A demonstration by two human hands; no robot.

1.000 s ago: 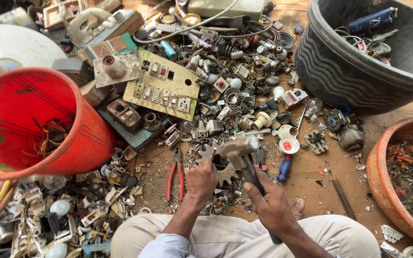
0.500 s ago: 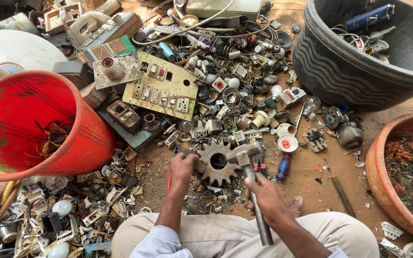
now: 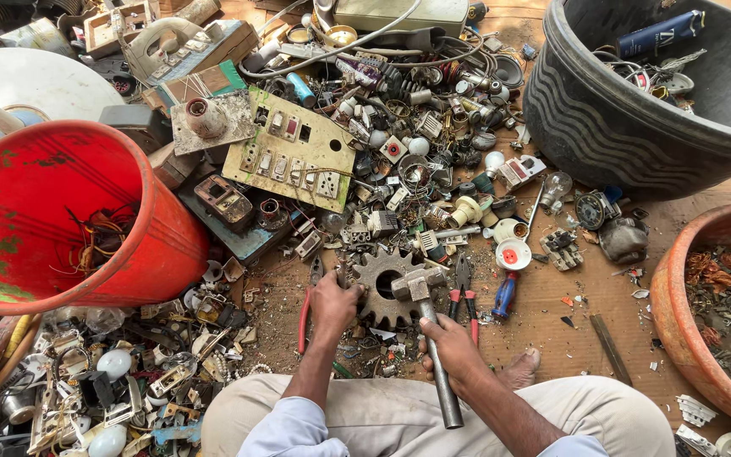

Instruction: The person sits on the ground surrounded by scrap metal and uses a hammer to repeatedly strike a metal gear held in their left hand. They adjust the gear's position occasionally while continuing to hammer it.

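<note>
A: Bright, even daylight all over; nothing dim where the right hand grips the hammer.
B: Shadows?
A: Soft and short, tucked under the gear just left of that grip.
B: Glare, blur?
A: Mild sheen on the red bucket far left; sharp throughout, though the edges bow outward like a wide lens

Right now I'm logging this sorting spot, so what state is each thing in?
Gear: flat on the floor, steadied by the left hand.
Hammer: gripped in the right hand, head resting on the gear.
Red bucket: tipped towards the camera, wires inside.
Black tub: upright, scrap inside.
Clay bowl: upright, holding metal bits.
Pliers: lying unused, jaws shut.
</note>
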